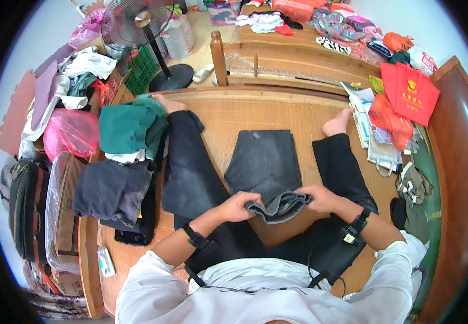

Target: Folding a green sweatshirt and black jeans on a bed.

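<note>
A pair of dark grey jeans point(267, 162), folded lengthwise, lies between my outstretched legs on the wooden bed surface. My left hand point(242, 206) grips one side of its waistband, and my right hand point(319, 197) grips the other side. The waistband is lifted towards me and its opening shows as a wavy rim. The far end of the jeans lies flat. Left of my leg sit a folded dark garment point(110, 190) and, beyond it, a folded green garment point(130, 127) on top of white cloth.
A standing fan point(171, 77) and a green crate point(141, 69) are beyond the bed at the left. Papers point(359, 117) and a red bag point(410, 95) lie at the right. A wooden rail point(282, 60) crosses the far side. A suitcase point(25, 206) stands at the far left.
</note>
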`<state>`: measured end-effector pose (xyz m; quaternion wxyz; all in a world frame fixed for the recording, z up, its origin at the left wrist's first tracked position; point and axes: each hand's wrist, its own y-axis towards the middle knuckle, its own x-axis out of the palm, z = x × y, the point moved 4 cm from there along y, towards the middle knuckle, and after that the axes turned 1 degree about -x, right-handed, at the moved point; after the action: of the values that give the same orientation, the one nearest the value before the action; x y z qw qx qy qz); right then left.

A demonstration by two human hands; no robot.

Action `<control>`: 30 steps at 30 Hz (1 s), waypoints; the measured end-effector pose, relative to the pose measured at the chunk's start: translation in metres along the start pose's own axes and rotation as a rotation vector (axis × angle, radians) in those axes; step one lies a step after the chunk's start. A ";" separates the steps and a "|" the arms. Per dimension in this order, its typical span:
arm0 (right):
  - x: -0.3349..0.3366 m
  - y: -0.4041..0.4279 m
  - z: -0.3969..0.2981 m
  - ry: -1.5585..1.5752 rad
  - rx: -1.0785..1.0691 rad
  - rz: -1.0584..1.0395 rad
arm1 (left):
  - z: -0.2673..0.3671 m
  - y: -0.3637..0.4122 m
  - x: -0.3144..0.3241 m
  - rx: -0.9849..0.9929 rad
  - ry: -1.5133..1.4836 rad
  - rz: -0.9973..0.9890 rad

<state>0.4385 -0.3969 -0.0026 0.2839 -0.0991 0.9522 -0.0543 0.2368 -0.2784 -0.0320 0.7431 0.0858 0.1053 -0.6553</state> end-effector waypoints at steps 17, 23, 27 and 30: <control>-0.019 0.074 0.160 -0.401 0.696 0.386 | -0.135 0.038 -0.079 -0.813 0.145 1.002; 0.026 0.061 0.157 0.640 0.897 0.252 | -0.167 0.036 -0.055 -1.101 0.283 0.707; 0.039 0.075 0.149 0.737 0.866 0.168 | -0.194 0.036 -0.050 -1.034 0.077 0.515; 0.039 0.082 0.146 0.853 0.831 0.165 | -0.202 0.033 -0.045 -0.935 0.005 0.524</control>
<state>0.4745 -0.3320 -0.1583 -0.1050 0.1252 0.8856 -0.4348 0.2553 -0.1773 -0.2150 0.8405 -0.2292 0.3629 -0.3307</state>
